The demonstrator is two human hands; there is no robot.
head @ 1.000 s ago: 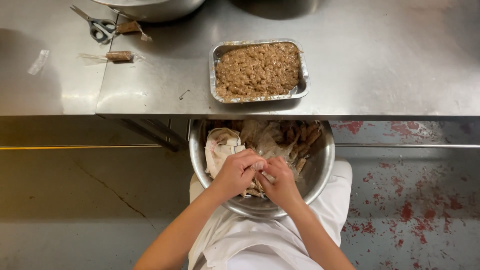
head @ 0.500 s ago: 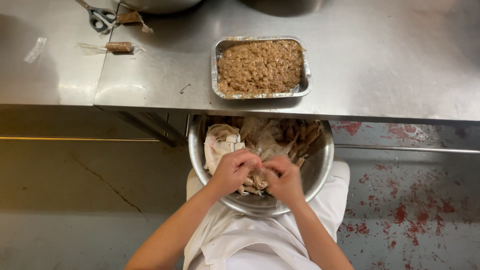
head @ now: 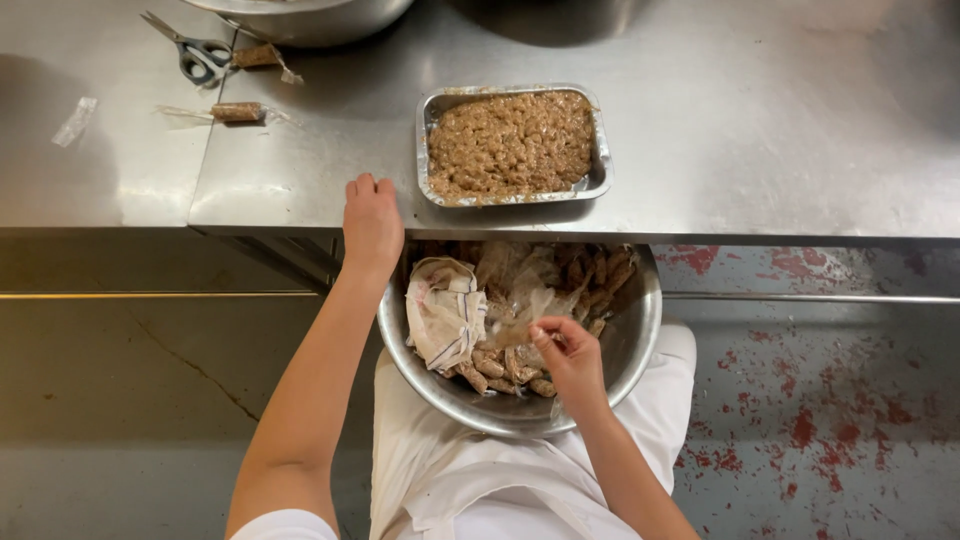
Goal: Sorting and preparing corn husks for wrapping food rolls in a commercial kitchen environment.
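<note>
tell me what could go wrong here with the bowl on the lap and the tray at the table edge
The metal bowl rests on the lap with neither hand steadying it, so it might tip. The left hand sits at the table edge beside the foil tray, which lies near that edge and could be knocked off.

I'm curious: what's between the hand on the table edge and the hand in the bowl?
In the head view, a crumpled cloth lies between the left hand and right hand.
</note>
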